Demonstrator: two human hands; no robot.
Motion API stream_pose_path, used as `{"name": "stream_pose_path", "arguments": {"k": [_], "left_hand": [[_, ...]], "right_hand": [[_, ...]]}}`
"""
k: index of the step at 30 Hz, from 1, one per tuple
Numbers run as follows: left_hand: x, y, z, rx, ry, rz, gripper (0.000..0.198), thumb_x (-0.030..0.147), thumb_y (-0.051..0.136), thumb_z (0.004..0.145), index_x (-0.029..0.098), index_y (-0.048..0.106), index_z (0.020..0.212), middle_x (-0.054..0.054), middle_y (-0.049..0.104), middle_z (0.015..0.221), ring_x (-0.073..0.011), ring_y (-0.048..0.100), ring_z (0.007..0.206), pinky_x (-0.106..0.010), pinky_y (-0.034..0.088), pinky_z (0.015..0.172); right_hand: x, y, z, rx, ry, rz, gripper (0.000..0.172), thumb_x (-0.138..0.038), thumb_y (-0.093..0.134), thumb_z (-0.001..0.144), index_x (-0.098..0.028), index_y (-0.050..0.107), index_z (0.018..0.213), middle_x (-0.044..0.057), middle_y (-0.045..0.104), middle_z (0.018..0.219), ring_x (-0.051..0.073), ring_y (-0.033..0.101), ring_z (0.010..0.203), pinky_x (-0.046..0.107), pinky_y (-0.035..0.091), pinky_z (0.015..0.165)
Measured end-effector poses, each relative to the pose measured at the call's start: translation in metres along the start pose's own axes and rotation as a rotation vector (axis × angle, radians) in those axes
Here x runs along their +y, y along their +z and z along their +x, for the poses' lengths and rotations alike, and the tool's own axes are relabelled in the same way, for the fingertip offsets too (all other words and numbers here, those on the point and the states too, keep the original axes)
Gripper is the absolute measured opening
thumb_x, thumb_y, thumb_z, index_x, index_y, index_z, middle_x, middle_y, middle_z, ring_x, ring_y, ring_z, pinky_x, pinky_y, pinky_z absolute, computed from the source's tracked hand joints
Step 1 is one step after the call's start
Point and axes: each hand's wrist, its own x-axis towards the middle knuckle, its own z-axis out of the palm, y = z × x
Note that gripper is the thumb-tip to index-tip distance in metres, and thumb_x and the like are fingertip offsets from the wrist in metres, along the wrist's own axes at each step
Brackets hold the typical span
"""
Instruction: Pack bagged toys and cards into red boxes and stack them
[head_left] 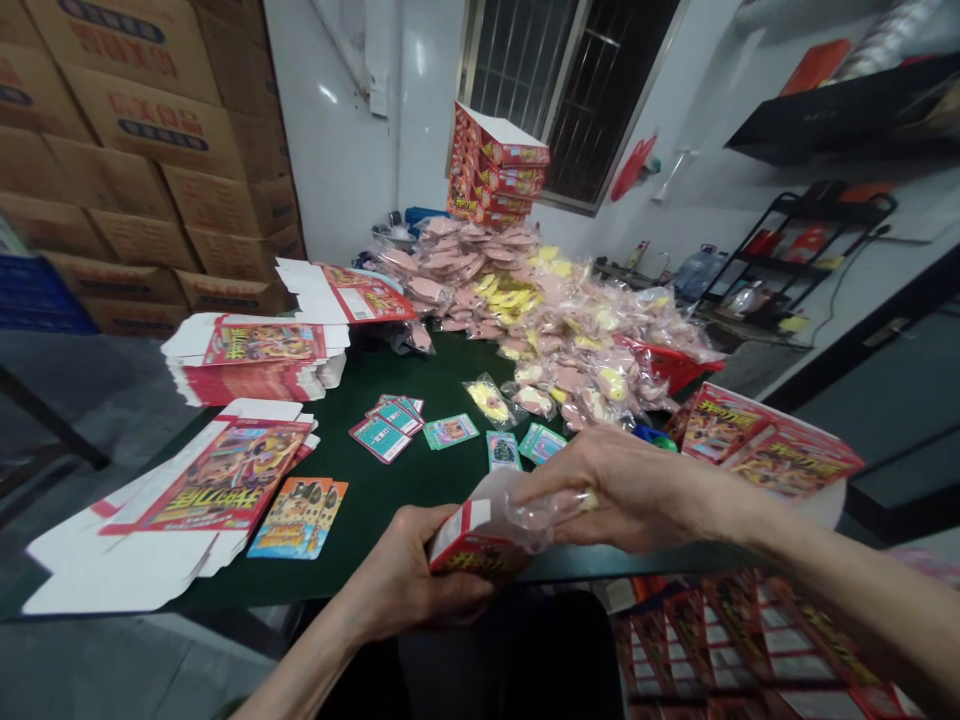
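Note:
My left hand (427,570) grips a small red printed carton (480,550) by its side, above my lap at the table's front edge. At the carton's open end, my right hand (607,490) has its fingers closed on a clear plastic bag (544,515). What the bag holds is mostly hidden by the fingers. Just beyond the hands lie small card stacks: a dark-faced card (502,452), teal-edged cards (541,443), a green-bordered stack (450,431) and teal text cards (386,430). A bagged yellow piece (489,400) rests behind them.
A large heap of bagged pink and yellow pieces (480,265) covers the back. Flattened cartons (217,475) and orange cards (298,517) lie left. Filled red boxes (765,445) stand right; more boxes (735,630) sit below. Brown cartons (142,130) are stacked at the wall.

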Motion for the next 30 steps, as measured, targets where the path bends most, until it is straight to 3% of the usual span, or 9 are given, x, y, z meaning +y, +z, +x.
{"name": "stream_pose_path", "arguments": {"k": [3,7,11,13,16,20,22,27,30], "left_hand": [[0.002,0.002,0.000,-0.070,0.018,-0.018,0.030,0.035,0.071,0.070,0.013,0.065,0.089,0.002,0.061,0.070,-0.0102,0.049,0.059,-0.020,0.040,0.055],[0.002,0.004,0.003,-0.029,0.048,-0.026,0.027,0.034,0.073,0.068,0.012,0.064,0.082,0.003,0.057,0.065,-0.0085,0.045,0.056,-0.018,0.036,0.052],[-0.001,-0.001,0.003,0.064,0.082,-0.095,0.031,0.033,0.073,0.068,0.014,0.065,0.091,0.000,0.066,0.076,-0.0133,0.056,0.066,-0.021,0.044,0.059],[-0.001,-0.004,0.002,0.081,0.106,-0.082,0.032,0.032,0.073,0.068,0.015,0.066,0.094,-0.002,0.069,0.081,-0.0155,0.060,0.069,-0.023,0.047,0.063],[-0.003,-0.008,0.001,0.171,0.141,-0.028,0.029,0.031,0.073,0.068,0.015,0.068,0.091,-0.001,0.071,0.078,-0.0152,0.061,0.067,-0.024,0.048,0.063],[-0.005,-0.011,-0.001,0.261,0.162,0.023,0.031,0.032,0.073,0.068,0.014,0.068,0.092,-0.003,0.072,0.083,-0.0176,0.063,0.073,-0.026,0.050,0.067],[-0.004,-0.011,-0.001,0.248,0.160,0.053,0.031,0.033,0.073,0.067,0.014,0.068,0.092,-0.003,0.071,0.081,-0.0174,0.063,0.071,-0.026,0.050,0.066],[0.002,-0.008,0.003,0.138,0.146,0.045,0.031,0.030,0.076,0.064,0.013,0.067,0.088,-0.001,0.069,0.075,-0.0142,0.060,0.065,-0.022,0.047,0.060],[0.000,-0.009,0.005,0.165,0.148,-0.023,0.032,0.028,0.077,0.063,0.014,0.067,0.089,-0.001,0.069,0.076,-0.0145,0.061,0.067,-0.022,0.048,0.061]], "right_hand": [[-0.005,-0.006,0.004,-0.040,-0.015,-0.056,0.019,-0.008,0.053,0.072,-0.023,0.065,0.070,-0.007,0.052,0.054,0.007,0.040,0.051,0.022,0.023,0.053],[-0.020,0.002,0.014,0.005,0.029,-0.165,0.015,-0.016,0.055,0.077,-0.024,0.067,0.080,-0.002,0.060,0.062,0.012,0.049,0.057,0.025,0.024,0.055],[-0.030,0.016,0.018,0.295,0.201,-0.274,0.012,-0.023,0.056,0.080,-0.019,0.064,0.089,0.004,0.062,0.075,0.018,0.055,0.067,0.027,0.030,0.056],[-0.031,0.016,0.014,0.452,0.159,-0.221,0.026,-0.023,0.060,0.079,-0.020,0.059,0.104,0.006,0.062,0.088,0.020,0.057,0.079,0.027,0.038,0.061],[-0.028,0.012,0.005,0.479,0.015,-0.028,0.051,-0.019,0.064,0.076,-0.023,0.046,0.124,0.006,0.058,0.108,0.018,0.056,0.092,0.027,0.044,0.072],[-0.018,0.009,0.000,0.567,-0.033,0.096,0.026,-0.012,0.056,0.083,-0.021,0.057,0.108,0.004,0.061,0.099,0.014,0.057,0.087,0.025,0.044,0.074],[-0.015,0.008,0.002,0.517,-0.094,0.087,0.020,-0.008,0.048,0.086,-0.018,0.062,0.095,0.003,0.062,0.090,0.012,0.056,0.081,0.024,0.042,0.071],[-0.029,-0.002,0.015,0.205,-0.128,-0.133,0.023,0.001,0.047,0.078,-0.017,0.061,0.080,0.003,0.060,0.083,0.012,0.050,0.070,0.025,0.036,0.062],[-0.035,-0.002,0.027,0.158,-0.159,-0.224,0.016,-0.002,0.050,0.078,-0.015,0.060,0.077,0.004,0.060,0.079,0.013,0.049,0.068,0.026,0.036,0.060]]}}
